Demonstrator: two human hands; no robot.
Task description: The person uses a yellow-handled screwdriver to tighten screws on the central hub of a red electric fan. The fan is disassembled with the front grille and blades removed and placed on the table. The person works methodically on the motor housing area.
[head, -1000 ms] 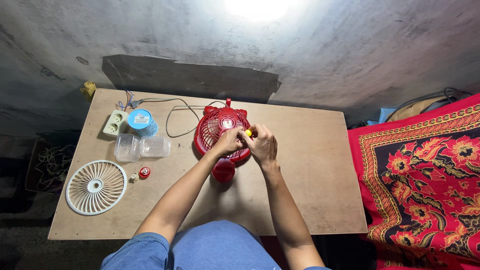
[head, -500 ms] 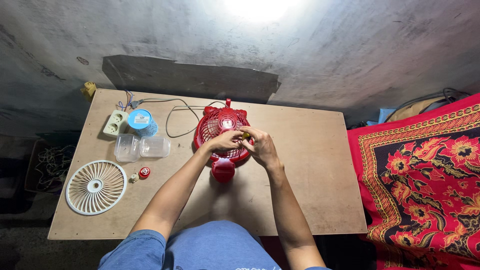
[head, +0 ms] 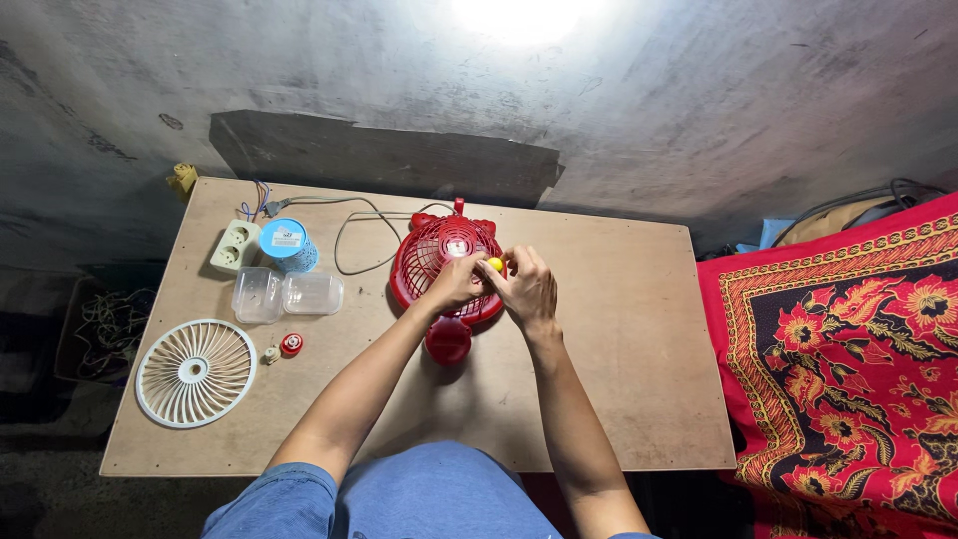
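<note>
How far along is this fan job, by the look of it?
Done: the white front grille is off, lying left on the table beside a small red cap. In hand: both hands, left and right, work a yellow-handled tool at the red fan. Left: the grille and cap remain unattached.

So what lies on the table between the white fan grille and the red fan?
In the head view, a small cream knob and a small red cap lie between the white fan grille and the red fan; otherwise bare table.
</note>
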